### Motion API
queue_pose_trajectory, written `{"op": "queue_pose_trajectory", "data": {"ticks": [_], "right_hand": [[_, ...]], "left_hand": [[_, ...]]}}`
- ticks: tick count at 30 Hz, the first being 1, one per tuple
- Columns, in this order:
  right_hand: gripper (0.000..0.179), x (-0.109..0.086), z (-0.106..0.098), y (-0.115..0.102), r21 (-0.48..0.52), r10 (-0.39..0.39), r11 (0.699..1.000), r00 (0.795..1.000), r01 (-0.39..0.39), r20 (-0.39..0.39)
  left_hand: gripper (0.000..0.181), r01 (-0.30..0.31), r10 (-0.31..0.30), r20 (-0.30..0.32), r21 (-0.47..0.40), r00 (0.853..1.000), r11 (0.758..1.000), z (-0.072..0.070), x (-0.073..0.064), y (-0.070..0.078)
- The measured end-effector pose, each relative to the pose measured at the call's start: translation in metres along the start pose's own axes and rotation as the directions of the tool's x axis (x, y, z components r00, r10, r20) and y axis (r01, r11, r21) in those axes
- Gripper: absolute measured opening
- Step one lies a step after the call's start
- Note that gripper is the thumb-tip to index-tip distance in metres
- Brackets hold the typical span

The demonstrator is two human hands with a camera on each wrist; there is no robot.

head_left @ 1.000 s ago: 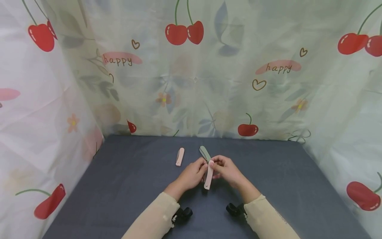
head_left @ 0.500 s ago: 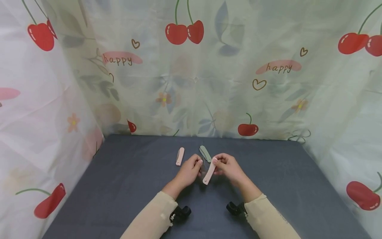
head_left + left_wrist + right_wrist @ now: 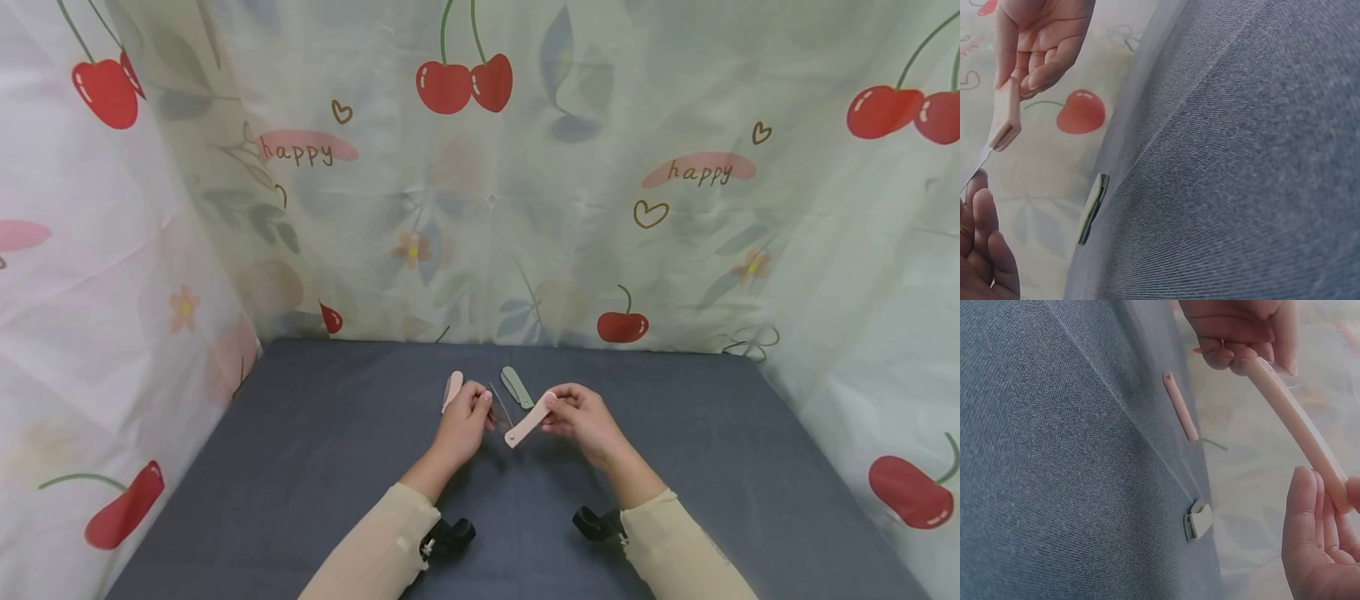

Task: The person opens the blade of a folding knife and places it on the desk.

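Between both hands is a pink folding knife (image 3: 528, 421), its thin blade (image 3: 501, 406) swung out at an angle from the handle. My right hand (image 3: 588, 421) pinches the free end of the handle between thumb and fingers. At the blade, my left hand (image 3: 461, 423) has its thumb and curled fingers; the contact itself is partly hidden. In the left wrist view the blade (image 3: 977, 164) runs from the handle down to the left fingers. A second pink folding knife (image 3: 452, 388) lies folded on the table, partly covered by the left hand.
A folded green knife (image 3: 517, 388) lies on the dark cloth-covered table (image 3: 337, 433), just beyond the held one. Cherry-printed curtains (image 3: 487, 200) enclose the table at the back and sides. Black wrist cameras (image 3: 450, 537) stick out below both hands.
My hands have moved apart, and the blade has swung out of the pink handle. The handle has tilted, its free end moving right. My left hand now covers part of the other pink knife.
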State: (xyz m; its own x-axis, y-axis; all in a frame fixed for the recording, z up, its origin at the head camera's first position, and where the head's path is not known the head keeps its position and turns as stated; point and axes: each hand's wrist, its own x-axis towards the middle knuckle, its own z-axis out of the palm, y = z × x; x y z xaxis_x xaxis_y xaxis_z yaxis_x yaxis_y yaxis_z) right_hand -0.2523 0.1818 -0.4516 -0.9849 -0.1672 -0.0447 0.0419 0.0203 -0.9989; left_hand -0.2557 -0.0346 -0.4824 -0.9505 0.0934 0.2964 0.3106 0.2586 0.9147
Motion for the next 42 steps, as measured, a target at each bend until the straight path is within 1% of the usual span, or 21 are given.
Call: {"op": "queue_pose_trajectory", "data": {"ticks": [1,2,5,8,9,11,16,18,23,25,27,29,32,36,42], "right_hand": [[0.025,0.0,0.0,0.0,0.014,0.007,1.0,1.0,-0.007,-0.005],[0.025,0.0,-0.001,0.0,0.022,0.009,1.0,1.0,-0.009,-0.005],[0.025,-0.001,-0.003,0.0,0.033,0.014,0.999,1.0,-0.013,-0.008],[0.025,-0.001,-0.004,-0.001,0.033,0.018,0.999,1.0,-0.018,-0.01],[0.025,-0.001,-0.005,-0.001,0.033,0.021,0.999,1.0,-0.02,-0.01],[0.025,-0.001,-0.006,-0.001,0.032,0.017,0.999,1.0,-0.017,-0.005],[0.025,0.0,-0.009,-0.001,0.023,0.007,1.0,1.0,-0.007,0.008],[0.025,0.0,-0.01,0.0,0.019,0.006,1.0,1.0,-0.006,0.017],[0.028,0.002,-0.013,0.0,-0.01,0.008,1.0,0.999,-0.007,0.054],[0.027,0.003,-0.014,-0.001,-0.028,0.018,0.999,0.998,-0.016,0.066],[0.027,0.004,-0.015,-0.002,-0.043,0.029,0.999,0.996,-0.025,0.084],[0.027,0.005,-0.017,-0.004,-0.067,0.041,0.997,0.992,-0.033,0.117],[0.027,0.007,-0.021,-0.006,-0.112,0.062,0.993,0.981,-0.042,0.186],[0.026,0.01,-0.025,-0.009,-0.177,0.097,0.983,0.957,-0.049,0.273],[0.022,0.011,-0.029,-0.013,-0.248,0.137,0.968,0.923,-0.047,0.361]], "left_hand": [[0.017,-0.002,0.002,-0.012,-0.007,1.0,1.0,0.0,0.0,-0.001],[0.017,0.002,-0.003,-0.027,-0.02,1.0,1.0,-0.001,-0.002,0.004],[0.018,0.007,-0.01,-0.057,-0.059,0.998,0.998,-0.001,-0.002,0.002],[0.017,0.024,-0.03,-0.07,-0.082,0.997,0.996,-0.001,-0.003,0.002],[0.018,0.026,-0.033,-0.068,-0.088,0.997,0.996,-0.001,-0.002,-0.004],[0.019,0.034,-0.04,-0.058,-0.107,0.998,0.994,-0.001,-0.002,-0.004],[0.015,0.076,-0.08,-0.015,-0.167,0.997,0.983,-0.006,-0.003,-0.002],[0.013,0.096,-0.098,-0.002,-0.168,0.995,0.981,-0.009,-0.002,0.0],[0.011,0.14,-0.136,0.046,-0.126,0.99,0.982,-0.015,0.0,0.0],[0.011,0.156,-0.149,0.075,-0.096,0.986,0.983,-0.018,0.001,0.0],[0.012,0.16,-0.152,0.111,-0.06,0.982,0.985,-0.021,0.002,0.0],[0.013,0.162,-0.157,0.149,-0.022,0.976,0.987,-0.025,0.003,0.002],[0.014,0.156,-0.157,0.204,0.019,0.966,0.988,-0.031,0.004,0.004],[0.013,0.153,-0.158,0.256,0.037,0.954,0.987,-0.036,0.007,0.006],[0.012,0.158,-0.168,0.322,0.057,0.932,0.986,-0.041,0.012,0.006]]}}
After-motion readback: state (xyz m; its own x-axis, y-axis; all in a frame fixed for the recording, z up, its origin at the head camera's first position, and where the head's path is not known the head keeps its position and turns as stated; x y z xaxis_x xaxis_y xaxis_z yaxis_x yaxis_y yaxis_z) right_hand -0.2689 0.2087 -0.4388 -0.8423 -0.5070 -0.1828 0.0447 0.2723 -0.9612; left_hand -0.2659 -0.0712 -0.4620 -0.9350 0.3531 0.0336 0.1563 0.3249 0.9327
